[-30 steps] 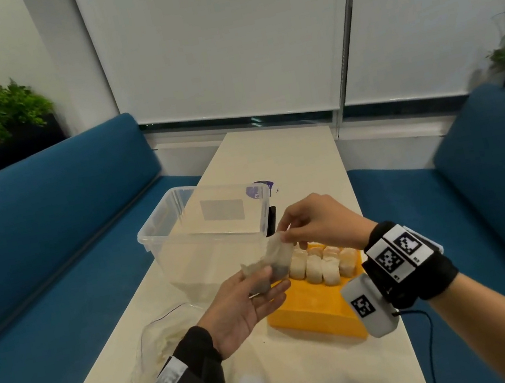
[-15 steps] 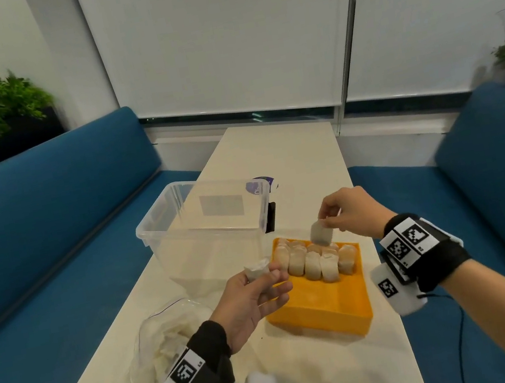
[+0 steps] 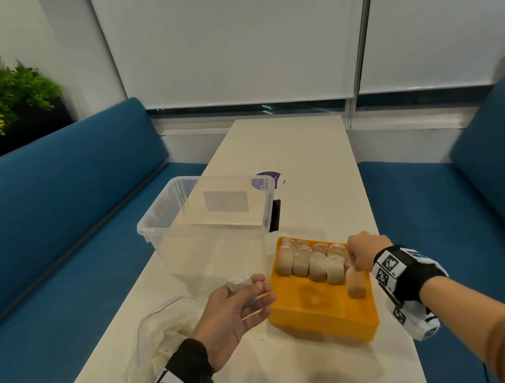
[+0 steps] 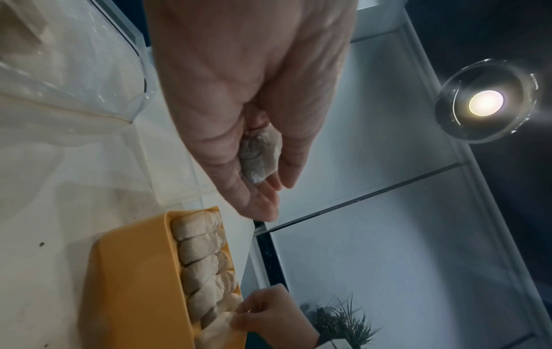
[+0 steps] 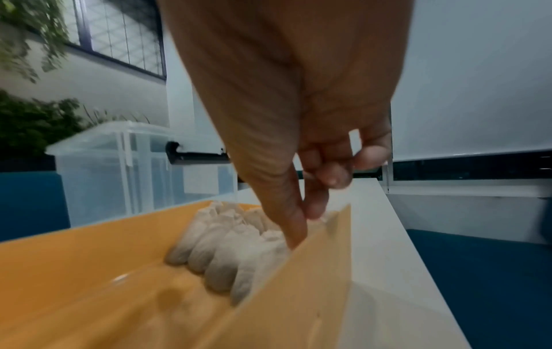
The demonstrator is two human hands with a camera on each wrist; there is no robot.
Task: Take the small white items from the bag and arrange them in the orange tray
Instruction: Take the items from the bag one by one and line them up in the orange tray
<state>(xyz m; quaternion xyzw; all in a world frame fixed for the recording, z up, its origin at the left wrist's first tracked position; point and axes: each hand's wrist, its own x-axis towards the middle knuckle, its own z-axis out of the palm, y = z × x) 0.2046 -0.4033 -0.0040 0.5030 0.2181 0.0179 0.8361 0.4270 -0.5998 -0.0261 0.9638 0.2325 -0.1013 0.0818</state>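
The orange tray (image 3: 321,321) sits on the white table and holds rows of small white items (image 3: 307,262) along its far side. My right hand (image 3: 354,263) pinches one white item (image 3: 355,284) by its top and stands it at the right end of the near row, against the tray's right wall. In the right wrist view, thumb and finger meet on the held item (image 5: 280,245). My left hand (image 3: 248,290) hovers left of the tray, palm up, fingers curled round another white item (image 3: 239,285), also seen in the left wrist view (image 4: 260,155). The clear bag (image 3: 158,336) lies by my left wrist.
A clear plastic box (image 3: 210,229) with a black latch stands just behind the tray and left hand. Beyond it lies a purple disc (image 3: 267,180). Blue benches run along both sides of the narrow table (image 3: 304,148). The tray's near half (image 3: 314,298) is bare.
My right hand took a white item from the left hand, swung right, then came down into the tray at the row's right end. The left hand kept its own item and barely moved.
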